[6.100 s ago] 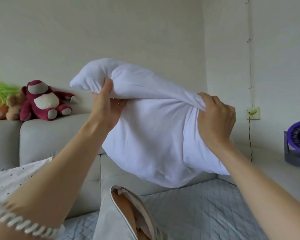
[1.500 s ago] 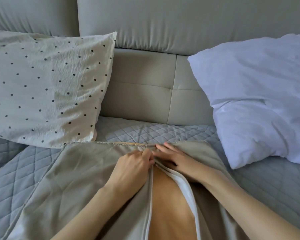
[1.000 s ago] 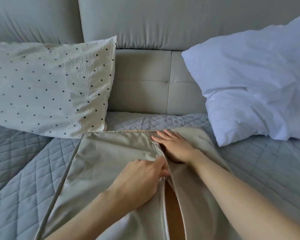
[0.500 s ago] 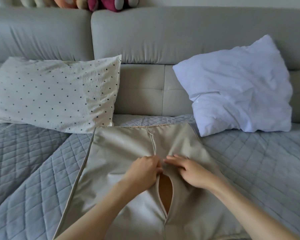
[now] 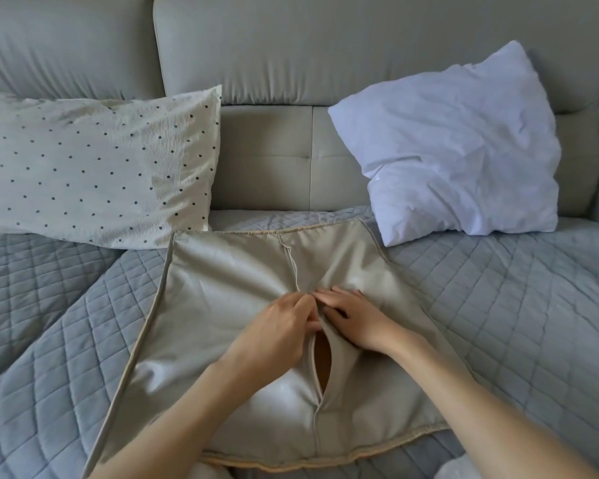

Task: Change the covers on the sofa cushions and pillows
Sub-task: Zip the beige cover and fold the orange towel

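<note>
Head view: two pillows, one beige cover (image 5: pixel 222 305); left hand (image 5: pixel 277 337) pinches its zipper, right hand (image 5: pixel 357 318) presses flat.

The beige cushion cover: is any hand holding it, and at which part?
The left hand pinches the beige cushion cover at its zipper opening; the right hand rests flat beside it.

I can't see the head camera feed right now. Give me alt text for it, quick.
Both hands work the zipper of a beige cushion cover on a quilted grey sofa throw: the left hand pinches at the zip, the right hand presses the fabric beside it. A polka-dot pillow and white pillow lean behind.
</note>
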`<control>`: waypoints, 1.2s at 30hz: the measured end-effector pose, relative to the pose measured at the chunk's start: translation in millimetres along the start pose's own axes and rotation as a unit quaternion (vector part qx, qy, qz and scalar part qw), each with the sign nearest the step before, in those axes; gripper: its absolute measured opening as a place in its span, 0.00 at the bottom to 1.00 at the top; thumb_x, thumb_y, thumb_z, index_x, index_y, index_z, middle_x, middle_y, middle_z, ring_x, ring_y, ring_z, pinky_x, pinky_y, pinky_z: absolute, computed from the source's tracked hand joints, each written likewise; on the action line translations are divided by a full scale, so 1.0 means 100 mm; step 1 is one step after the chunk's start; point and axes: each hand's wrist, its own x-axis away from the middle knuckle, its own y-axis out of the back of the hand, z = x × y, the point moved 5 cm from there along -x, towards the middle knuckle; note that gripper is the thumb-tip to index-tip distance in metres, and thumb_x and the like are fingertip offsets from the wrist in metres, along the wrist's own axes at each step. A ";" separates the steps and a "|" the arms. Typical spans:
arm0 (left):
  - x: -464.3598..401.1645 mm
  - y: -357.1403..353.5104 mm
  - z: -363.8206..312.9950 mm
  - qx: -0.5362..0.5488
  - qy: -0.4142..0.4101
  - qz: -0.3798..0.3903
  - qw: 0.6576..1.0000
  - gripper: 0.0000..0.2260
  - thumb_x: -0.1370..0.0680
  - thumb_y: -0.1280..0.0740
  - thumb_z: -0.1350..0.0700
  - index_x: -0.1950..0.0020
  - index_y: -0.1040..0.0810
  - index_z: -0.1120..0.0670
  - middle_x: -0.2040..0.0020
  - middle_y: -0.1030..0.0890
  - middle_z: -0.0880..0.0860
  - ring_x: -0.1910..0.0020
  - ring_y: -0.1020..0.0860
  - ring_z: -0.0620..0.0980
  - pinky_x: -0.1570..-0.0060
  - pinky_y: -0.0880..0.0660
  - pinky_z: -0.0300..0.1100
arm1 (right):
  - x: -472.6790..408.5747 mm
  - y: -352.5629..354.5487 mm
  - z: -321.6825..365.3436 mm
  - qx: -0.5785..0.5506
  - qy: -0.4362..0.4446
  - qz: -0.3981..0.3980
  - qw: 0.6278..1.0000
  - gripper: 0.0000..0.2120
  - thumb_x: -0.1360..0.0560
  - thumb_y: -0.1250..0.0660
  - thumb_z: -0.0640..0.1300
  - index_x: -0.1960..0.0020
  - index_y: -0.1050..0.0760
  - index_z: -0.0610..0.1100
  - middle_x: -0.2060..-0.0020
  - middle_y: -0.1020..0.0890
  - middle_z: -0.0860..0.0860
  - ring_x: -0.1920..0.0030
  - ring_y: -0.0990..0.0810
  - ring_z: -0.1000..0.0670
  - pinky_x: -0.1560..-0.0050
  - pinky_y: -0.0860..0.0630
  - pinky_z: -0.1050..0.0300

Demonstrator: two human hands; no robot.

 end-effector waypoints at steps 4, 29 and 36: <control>0.04 -0.01 -0.09 -0.039 -0.040 -0.007 0.998 0.10 0.25 0.42 0.53 0.63 0.26 0.55 0.64 0.25 0.50 0.64 0.28 0.48 0.63 0.34 0.36 | 0.03 -0.05 -0.01 0.021 -0.002 0.003 1.000 0.21 0.17 0.52 0.46 0.25 0.44 0.54 0.25 0.43 0.56 0.25 0.48 0.51 0.28 0.54 0.52; 0.36 -0.14 -0.24 -0.054 -0.027 0.177 0.982 0.08 0.19 0.42 0.59 0.46 0.24 0.53 0.51 0.19 0.51 0.53 0.24 0.49 0.62 0.39 0.32 | 0.42 0.08 0.09 -0.001 0.042 -0.046 0.998 0.21 0.21 0.40 0.48 0.29 0.34 0.51 0.26 0.38 0.50 0.26 0.42 0.54 0.27 0.51 0.56; 0.45 -0.07 -0.26 0.119 0.025 0.265 0.957 0.08 0.22 0.39 0.65 0.55 0.22 0.57 0.65 0.26 0.41 0.66 0.27 0.30 0.61 0.36 0.24 | 0.46 -0.01 0.15 0.086 0.018 0.019 0.996 0.24 0.20 0.45 0.51 0.25 0.44 0.54 0.24 0.48 0.52 0.24 0.53 0.54 0.27 0.61 0.53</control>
